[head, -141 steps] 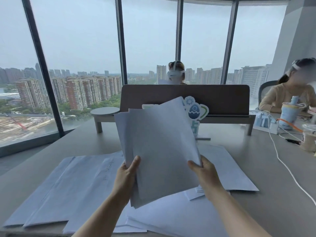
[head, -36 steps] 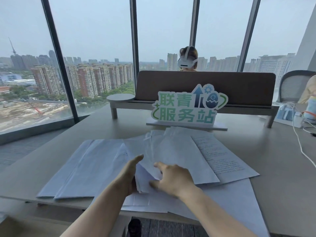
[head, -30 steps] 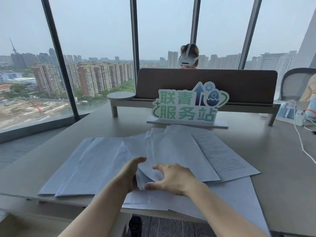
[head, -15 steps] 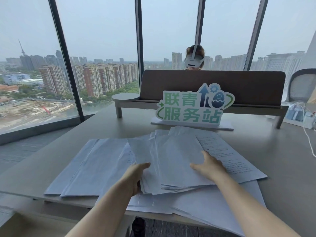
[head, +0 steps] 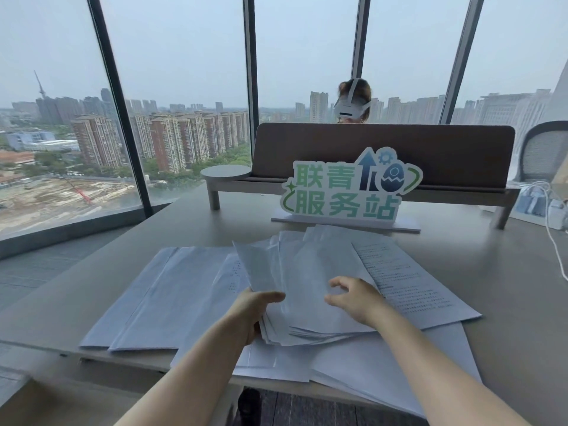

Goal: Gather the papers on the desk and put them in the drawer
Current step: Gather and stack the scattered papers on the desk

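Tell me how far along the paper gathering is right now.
Early. Done: a small stack of sheets is collected mid-desk. In hand: the left hand grips that stack's left edge, and the right hand hovers on top with curled fingers. Left: loose sheets spread to the left, a printed page and more paper underneath. No drawer is in view.

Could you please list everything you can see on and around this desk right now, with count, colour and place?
stack of papers: one, white, desk centre, in left hand
loose papers: several, white, spread left, right and near edge
desk: one, grey
sign: one, green and white, behind papers
divider panel: one, brown, far edge
cable: one, white, far right
chair: one, grey mesh, far right
person in headset: one, behind divider
left hand: grips stack's left edge
right hand: fingers curled over stack
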Motion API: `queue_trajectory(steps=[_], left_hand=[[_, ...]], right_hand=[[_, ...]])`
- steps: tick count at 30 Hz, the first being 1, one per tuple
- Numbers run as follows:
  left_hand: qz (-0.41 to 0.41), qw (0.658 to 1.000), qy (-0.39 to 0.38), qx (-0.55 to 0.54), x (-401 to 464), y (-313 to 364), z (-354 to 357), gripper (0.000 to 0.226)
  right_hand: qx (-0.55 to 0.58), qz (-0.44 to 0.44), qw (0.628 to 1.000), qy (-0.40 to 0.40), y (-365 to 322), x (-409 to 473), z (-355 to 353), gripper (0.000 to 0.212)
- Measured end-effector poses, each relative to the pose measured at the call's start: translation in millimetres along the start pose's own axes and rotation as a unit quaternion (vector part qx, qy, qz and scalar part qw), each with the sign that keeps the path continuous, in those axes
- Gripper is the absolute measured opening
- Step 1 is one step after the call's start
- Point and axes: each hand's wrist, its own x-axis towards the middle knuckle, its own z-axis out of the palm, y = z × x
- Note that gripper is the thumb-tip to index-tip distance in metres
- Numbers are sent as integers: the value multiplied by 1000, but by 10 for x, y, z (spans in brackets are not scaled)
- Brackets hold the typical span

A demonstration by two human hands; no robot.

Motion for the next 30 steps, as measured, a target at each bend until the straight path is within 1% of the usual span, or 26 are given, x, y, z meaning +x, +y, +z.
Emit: queue_trajectory(steps=[2,4,6,8,11,15,21,24,26,28,30], left_hand=[[2,1000,-3,24,-1,17,32,33],[7,999,-7,48,1,29,53,25],[19,998,-14,54,20,28,58,23],[27,998,-27,50,36,22,68,26],[27,998,-42,41,66,14,117,30],[29,998,-35,37,125,20,170,34],[46,997,4,63,140,1,182,34],[69,995,18,66,107,-17,169,42],[98,993,33,61,97,-24,162,41],[123,990,44,55,97,-26,148,39],[157,985,51,40,69,-13,124,39]], right_hand=[[-37,29,998,47,36,9,-25,60],[-95,90,985,108,113,12,-82,69],[-100,110,982,116,191,8,-121,75],[-83,94,987,104,233,10,-135,74],[-40,65,993,95,218,1,-159,65],[-19,49,995,82,194,-17,-173,58],[-13,30,998,52,165,-40,-145,56],[6,18,999,37,167,-63,-134,57],[21,11,998,50,167,-65,-126,61],[40,11,995,87,164,-60,-132,69],[94,14,987,131,149,-69,-167,71]])
